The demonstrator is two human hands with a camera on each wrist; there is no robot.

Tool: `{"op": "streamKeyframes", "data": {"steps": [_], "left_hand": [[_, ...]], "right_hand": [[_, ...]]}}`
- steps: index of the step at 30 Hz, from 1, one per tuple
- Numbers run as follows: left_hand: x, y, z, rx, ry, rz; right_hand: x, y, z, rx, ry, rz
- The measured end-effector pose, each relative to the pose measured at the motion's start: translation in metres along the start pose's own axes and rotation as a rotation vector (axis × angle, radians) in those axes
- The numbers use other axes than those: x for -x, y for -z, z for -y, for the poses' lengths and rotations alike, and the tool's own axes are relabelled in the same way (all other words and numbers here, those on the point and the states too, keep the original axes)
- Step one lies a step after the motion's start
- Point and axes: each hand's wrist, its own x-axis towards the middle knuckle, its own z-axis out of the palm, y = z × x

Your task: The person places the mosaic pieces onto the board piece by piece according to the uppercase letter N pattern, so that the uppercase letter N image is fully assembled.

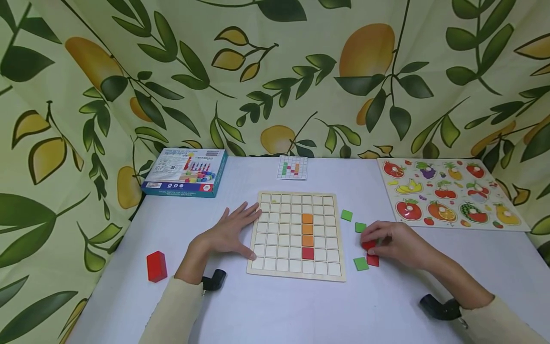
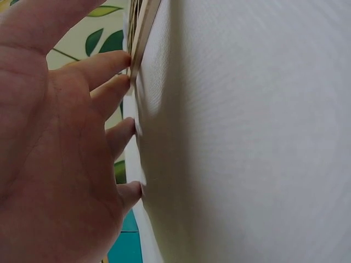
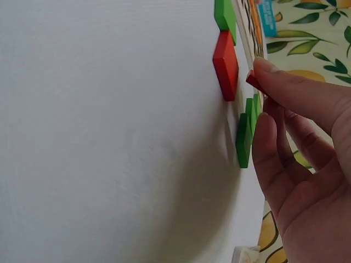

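A wooden grid board (image 1: 278, 240) lies flat on the table, with three orange tiles (image 1: 307, 229) and a red tile (image 1: 307, 253) in one column. My left hand (image 1: 229, 234) rests at its left edge, fingers spread. In the left wrist view, fingertips of the left hand (image 2: 66, 148) touch the board's side (image 2: 143, 33) and the cloth. Between thumb and fingers, my right hand (image 1: 399, 243) pinches a red square tile (image 3: 253, 80), just above the table. Near it lie another red tile (image 1: 373, 261) and three green tiles (image 1: 361, 263), right of the board.
Behind the board lies a small pattern card (image 1: 292, 167) with coloured squares. A boxed game (image 1: 185, 172) sits back left, and a fruit puzzle board (image 1: 451, 196) back right. A red block (image 1: 156, 266) stands left of my left arm. Printed curtain (image 1: 275, 95) hangs behind the table.
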Motion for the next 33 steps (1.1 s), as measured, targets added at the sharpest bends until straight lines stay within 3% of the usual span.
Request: {"op": "streamKeyframes", "data": {"steps": [12,33], "left_hand": [[-0.002,0.001,0.002,-0.009,-0.008,0.001],[-0.001,0.001,0.000,0.001,0.002,0.008]], "right_hand": [[-0.003,0.005,0.000,-0.041,0.052,-0.056],[-0.029,-0.015,0.022,-0.103,0.177,0.059]]}}
